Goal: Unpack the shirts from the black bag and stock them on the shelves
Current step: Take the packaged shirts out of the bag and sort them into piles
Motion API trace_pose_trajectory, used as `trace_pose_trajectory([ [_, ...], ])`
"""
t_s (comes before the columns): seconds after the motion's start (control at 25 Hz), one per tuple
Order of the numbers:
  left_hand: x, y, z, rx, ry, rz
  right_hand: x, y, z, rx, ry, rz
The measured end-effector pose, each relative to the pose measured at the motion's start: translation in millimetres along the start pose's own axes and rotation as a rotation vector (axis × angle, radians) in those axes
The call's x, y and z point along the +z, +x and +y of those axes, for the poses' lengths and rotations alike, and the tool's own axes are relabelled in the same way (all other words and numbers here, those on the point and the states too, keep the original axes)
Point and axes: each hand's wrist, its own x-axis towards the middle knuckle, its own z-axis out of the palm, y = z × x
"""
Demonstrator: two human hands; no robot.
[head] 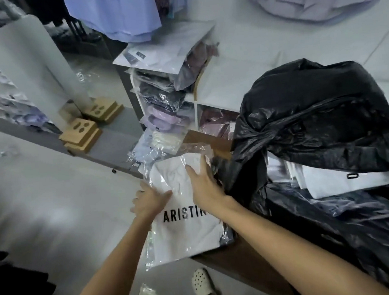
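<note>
Unpacking step: a bagged white shirt point(183, 210) is gripped at both edges by left hand point(150, 200) and right hand point(204, 182); fingers point(196, 168) curled on it. Beyond the fingertips, the shelves point(194, 98) are judged the next destination.

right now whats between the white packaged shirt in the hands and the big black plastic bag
Almost nothing: in the head view the right hand grips the white packaged shirt's right edge, right against the big black plastic bag, with the brown wooden counter below.

Both hands point(151, 200) on (apparently white) packaged shirt point(184, 219)
</note>
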Motion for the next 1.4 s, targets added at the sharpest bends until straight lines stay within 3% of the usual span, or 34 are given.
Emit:
trace_pose_trajectory([
  [0.08,-21,-5,26,0.073,0.062,0.119,-38,-13,-10,-0.142,0.181,0.112],
  [0.2,-49,-34,97,0.549,-0.194,0.271,-94,-38,4,-0.228,0.393,0.292],
  [0.36,-36,-122,202,1.030,-0.472,0.216,-150,-80,69,-0.175,0.561,0.525],
  [0.52,33,-198,259,1.280,-0.317,-0.180,-179,-143,162,0.033,0.477,0.551],
  [0.6,71,-224,272,1.270,-0.051,-0.456,-187,-184,202,0.131,0.436,0.481],
  [0.8,127,-290,273,1.259,0.400,-0.888,-194,-276,266,0.236,0.416,0.317],
  [0.84,136,-302,270,1.298,0.553,-0.850,-194,-288,276,0.264,0.427,0.334],
  [0.92,156,-315,267,1.468,0.736,-0.572,-193,-301,290,0.296,0.453,0.405],
  [1.0,165,-315,272,1.518,0.637,-0.407,-196,-305,291,0.272,0.560,0.478],
  [1.08,160,-301,285,1.518,0.509,-0.387,-201,-305,289,0.216,0.665,0.523],
  [1.2,132,-274,304,1.537,0.394,-0.327,-207,-298,294,0.145,0.696,0.459],
  [1.4,97,-247,328,1.592,0.332,-0.226,-220,-251,291,0.100,0.471,0.387],
])
